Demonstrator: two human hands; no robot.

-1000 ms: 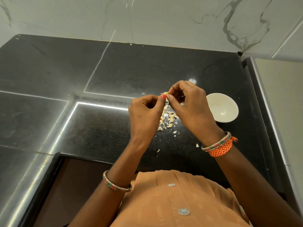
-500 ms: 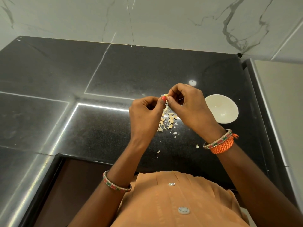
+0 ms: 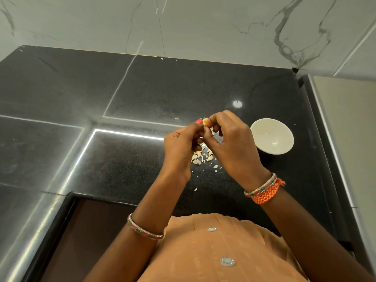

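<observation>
A small pale garlic clove is pinched between the fingertips of both hands above the black counter. My left hand holds it from the left, thumb with a red nail on top. My right hand curls its fingers round it from the right. Below the hands lies a little heap of pale peel scraps. A white bowl stands on the counter just right of my right hand; it looks empty.
A marble wall closes off the far side of the counter. A pale surface with a metal edge runs along the right. The counter's front edge steps down at the lower left. Stray peel bits lie nearer me.
Both hands stay together on the clove and have shifted only slightly; the fingers have worked round it. The bowl and the peel heap have not moved.
</observation>
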